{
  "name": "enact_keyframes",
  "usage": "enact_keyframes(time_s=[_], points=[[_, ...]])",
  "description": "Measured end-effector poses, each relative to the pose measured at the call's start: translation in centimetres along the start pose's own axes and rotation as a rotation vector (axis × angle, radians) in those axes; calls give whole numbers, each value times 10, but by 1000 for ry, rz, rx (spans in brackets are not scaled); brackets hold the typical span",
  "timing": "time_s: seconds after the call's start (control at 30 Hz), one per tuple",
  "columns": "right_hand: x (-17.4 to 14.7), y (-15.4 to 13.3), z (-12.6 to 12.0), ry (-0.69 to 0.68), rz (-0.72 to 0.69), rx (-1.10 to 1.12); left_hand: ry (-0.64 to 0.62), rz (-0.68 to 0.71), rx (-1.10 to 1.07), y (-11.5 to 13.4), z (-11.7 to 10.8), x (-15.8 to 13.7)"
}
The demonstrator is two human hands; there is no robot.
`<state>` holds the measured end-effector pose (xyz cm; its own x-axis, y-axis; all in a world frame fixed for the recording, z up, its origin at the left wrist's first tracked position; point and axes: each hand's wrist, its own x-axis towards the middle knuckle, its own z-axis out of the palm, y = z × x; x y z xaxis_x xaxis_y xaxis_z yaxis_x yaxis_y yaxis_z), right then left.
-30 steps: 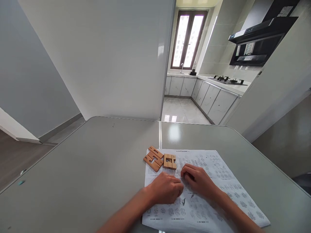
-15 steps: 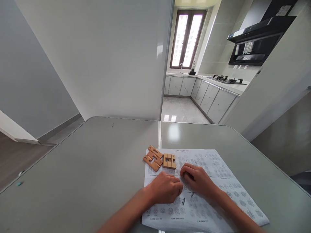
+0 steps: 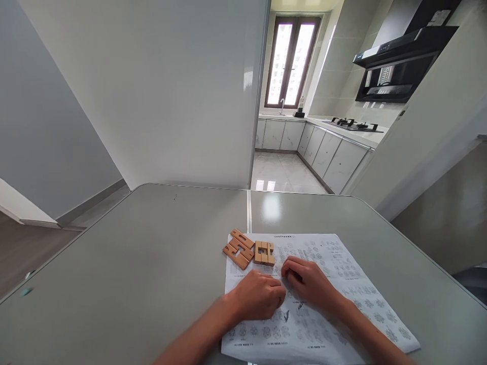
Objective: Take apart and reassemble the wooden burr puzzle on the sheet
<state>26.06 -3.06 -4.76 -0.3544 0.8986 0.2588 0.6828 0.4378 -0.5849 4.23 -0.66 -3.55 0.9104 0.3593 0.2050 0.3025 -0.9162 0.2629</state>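
Note:
My left hand (image 3: 259,295) rests on a printed paper sheet (image 3: 361,299), its fingers curled into a loose fist. Just to its right, my right hand (image 3: 307,278) also lies on the sheet with fingers bent inward and nothing visible in them. A small gap separates the two hands. Beyond them, near the sheet's far left corner, lie flat wooden puzzle pieces (image 3: 240,257) marked with numbers, grouped together. Beside these sits a lighter, thicker block of notched wooden pieces (image 3: 264,259) fitted around a small opening. Neither hand touches the wood.
The grey table (image 3: 152,263) has a seam (image 3: 249,210) running away from me. A small teal object (image 3: 26,292) lies near its left edge. A white panel (image 3: 182,101) stands behind the table. Through the doorway are kitchen cabinets (image 3: 338,157), a gas stove (image 3: 352,124) and a window (image 3: 292,61).

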Motion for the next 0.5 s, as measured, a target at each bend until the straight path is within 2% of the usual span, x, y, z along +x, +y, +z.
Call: enact_keyframes(time_s=[0.5], points=[[-1, 3, 2, 25, -24, 10, 28, 4, -27, -3, 5, -1]])
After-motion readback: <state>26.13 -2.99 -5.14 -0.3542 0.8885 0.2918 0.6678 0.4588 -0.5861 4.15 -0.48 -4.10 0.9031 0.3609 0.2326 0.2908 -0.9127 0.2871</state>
